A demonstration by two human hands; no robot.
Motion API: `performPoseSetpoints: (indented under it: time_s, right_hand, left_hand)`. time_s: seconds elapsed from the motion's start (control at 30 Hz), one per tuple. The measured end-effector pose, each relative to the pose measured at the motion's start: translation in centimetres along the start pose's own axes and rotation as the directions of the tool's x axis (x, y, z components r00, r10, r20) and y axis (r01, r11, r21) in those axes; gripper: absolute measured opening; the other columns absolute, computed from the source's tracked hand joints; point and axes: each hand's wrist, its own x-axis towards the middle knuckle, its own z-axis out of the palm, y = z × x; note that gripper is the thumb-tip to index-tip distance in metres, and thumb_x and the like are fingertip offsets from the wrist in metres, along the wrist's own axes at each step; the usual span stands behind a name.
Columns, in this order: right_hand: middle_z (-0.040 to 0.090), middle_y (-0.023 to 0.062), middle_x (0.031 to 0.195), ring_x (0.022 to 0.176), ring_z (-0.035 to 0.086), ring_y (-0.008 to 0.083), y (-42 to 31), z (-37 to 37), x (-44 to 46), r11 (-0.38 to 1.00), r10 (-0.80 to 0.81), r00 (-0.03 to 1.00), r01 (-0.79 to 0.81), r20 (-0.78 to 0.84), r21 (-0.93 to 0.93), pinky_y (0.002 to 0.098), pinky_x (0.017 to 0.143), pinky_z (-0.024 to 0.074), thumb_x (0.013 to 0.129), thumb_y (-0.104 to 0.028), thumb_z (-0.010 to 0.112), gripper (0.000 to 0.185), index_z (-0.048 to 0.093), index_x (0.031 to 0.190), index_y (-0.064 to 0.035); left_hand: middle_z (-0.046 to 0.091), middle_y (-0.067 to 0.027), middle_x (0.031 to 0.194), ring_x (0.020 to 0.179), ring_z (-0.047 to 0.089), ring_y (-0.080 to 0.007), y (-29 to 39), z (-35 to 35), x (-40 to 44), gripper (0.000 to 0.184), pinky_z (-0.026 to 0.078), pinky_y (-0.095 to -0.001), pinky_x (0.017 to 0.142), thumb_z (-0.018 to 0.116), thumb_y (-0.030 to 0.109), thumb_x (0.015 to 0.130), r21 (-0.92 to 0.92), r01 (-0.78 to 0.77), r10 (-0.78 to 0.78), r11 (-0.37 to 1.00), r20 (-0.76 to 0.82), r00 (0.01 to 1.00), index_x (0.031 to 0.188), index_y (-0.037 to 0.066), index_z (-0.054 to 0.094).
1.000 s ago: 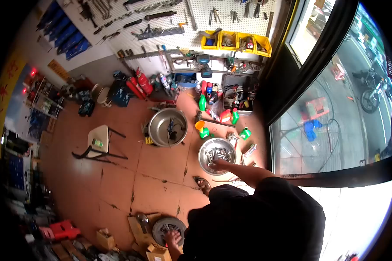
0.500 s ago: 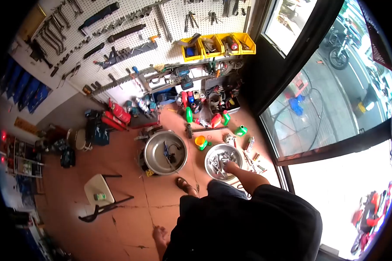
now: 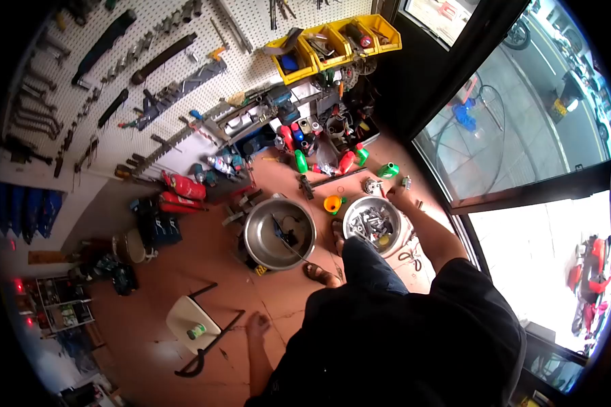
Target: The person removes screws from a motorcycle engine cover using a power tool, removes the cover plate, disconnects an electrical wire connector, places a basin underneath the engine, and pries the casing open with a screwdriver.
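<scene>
My right hand [image 3: 398, 195] reaches over the far right rim of a round metal bowl [image 3: 347, 229], close to a small metal part [image 3: 372, 187] and a slim tube or bottle [image 3: 406, 182]. Its fingers are too small and partly hidden to tell whether they grip anything. Inside the bowl lies a heap of loose metal sockets and fittings [image 3: 372, 224], with a yellowish piece among them. My left hand [image 3: 257, 324] hangs at my side above the floor, between the chair and my body, fingers loosely apart with nothing visible in them.
A larger metal basin [image 3: 250, 252] holds a dark cabled object. An orange funnel [image 3: 332, 203], several green and red bottles [image 3: 301, 161] and a cream chair [image 3: 187, 320] stand on the floor. Yellow bins [image 3: 324, 49] and tools line the pegboard. The glass door [image 3: 485, 146] is at right.
My right hand has left the parts in the bowl and moved to beyond its far right rim. My left hand still hangs at my side. The view has shifted and turned.
</scene>
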Motion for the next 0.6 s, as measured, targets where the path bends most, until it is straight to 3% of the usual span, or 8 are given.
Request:
performPoseSetpoints:
  time_s: [0.17,0.23,0.27,0.4,0.43,0.53,0.57,0.6]
  right_hand:
    - [0.066,0.0166,0.091,0.085,0.065,0.0309,-5.7,-3.4,15.5,1.000,0.018,0.992,-0.018,-0.125,0.000,0.0400,0.076,0.0506,0.075,-0.029,0.062,0.027,0.068,0.093,-0.0095]
    - [0.064,0.0176,0.096,0.090,0.061,0.0362,-7.9,-3.7,22.8,0.990,-0.112,0.941,0.078,-0.320,-0.117,0.0434,0.078,0.0495,0.076,-0.031,0.061,0.032,0.064,0.099,-0.0094]
    - [0.062,0.0178,0.097,0.092,0.059,0.0369,-9.0,-3.5,26.6,0.985,-0.158,0.925,0.120,-0.345,-0.127,0.0452,0.078,0.0487,0.077,-0.032,0.060,0.031,0.062,0.099,-0.0091]
    - [0.060,0.0157,0.099,0.097,0.057,0.0335,-15.8,-5.1,37.7,0.971,-0.201,0.918,0.142,-0.342,-0.190,0.0431,0.079,0.0491,0.081,-0.035,0.060,0.031,0.058,0.099,-0.0105]
    - [0.059,0.0143,0.101,0.100,0.055,0.0332,-18.6,-6.5,38.6,0.997,-0.054,0.951,0.037,-0.303,-0.062,0.0421,0.082,0.0481,0.079,-0.032,0.061,0.030,0.060,0.100,-0.0115]
    - [0.057,0.0120,0.109,0.100,0.054,0.0345,-16.5,-3.4,47.7,0.936,-0.348,0.803,0.323,-0.484,-0.137,0.0411,0.085,0.0468,0.069,-0.029,0.069,0.036,0.063,0.101,-0.0135]
    - [0.059,0.0116,0.105,0.097,0.057,0.0321,-16.6,-0.9,51.5,0.930,-0.013,0.821,0.219,-0.571,0.294,0.0400,0.084,0.0472,0.067,-0.026,0.072,0.039,0.061,0.101,-0.0104]
    - [0.059,0.0115,0.104,0.097,0.057,0.0316,-17.0,-0.6,52.1,0.937,0.075,0.839,0.126,-0.539,0.326,0.0396,0.083,0.0472,0.068,-0.025,0.072,0.038,0.061,0.101,-0.0101]
  left_hand:
    - [0.063,-0.0118,0.090,0.074,0.062,-0.0245,-3.0,2.0,-2.8,0.037,0.052,-0.0374,0.066,0.057,0.030,0.090,0.213,0.177,-0.140,0.961,-0.178,0.974,0.114,0.004,0.052]
    - [0.055,-0.0111,0.072,0.059,0.054,-0.0232,-1.8,3.2,-3.8,0.025,0.045,-0.0340,0.050,0.044,0.026,0.095,0.302,0.503,-0.377,0.810,-0.389,0.841,0.088,0.005,0.052]
    - [0.055,-0.0110,0.072,0.059,0.054,-0.0230,-2.0,3.1,-4.5,0.024,0.045,-0.0339,0.050,0.044,0.027,0.095,0.271,0.547,-0.412,0.792,-0.424,0.807,0.088,0.005,0.052]
    - [0.055,-0.0107,0.074,0.061,0.055,-0.0223,-1.8,3.6,-7.7,0.024,0.046,-0.0334,0.052,0.044,0.027,0.094,0.196,0.462,-0.368,0.865,-0.376,0.850,0.090,0.005,0.052]
    - [0.055,-0.0106,0.074,0.061,0.055,-0.0221,-1.4,4.2,-8.0,0.023,0.046,-0.0333,0.052,0.044,0.027,0.094,0.198,0.467,-0.373,0.862,-0.378,0.847,0.091,0.005,0.052]
    - [0.056,-0.0104,0.076,0.062,0.056,-0.0215,-0.4,6.2,-8.6,0.023,0.047,-0.0330,0.053,0.045,0.027,0.094,0.198,0.500,-0.400,0.843,-0.389,0.829,0.093,0.005,0.052]
    - [0.056,-0.0103,0.076,0.063,0.056,-0.0213,0.0,6.9,-8.9,0.023,0.047,-0.0329,0.053,0.045,0.027,0.094,0.201,0.513,-0.410,0.834,-0.394,0.822,0.093,0.006,0.052]
    - [0.056,-0.0102,0.077,0.063,0.056,-0.0211,0.2,7.3,-9.2,0.023,0.047,-0.0327,0.054,0.045,0.027,0.094,0.203,0.529,-0.423,0.824,-0.400,0.813,0.094,0.006,0.052]
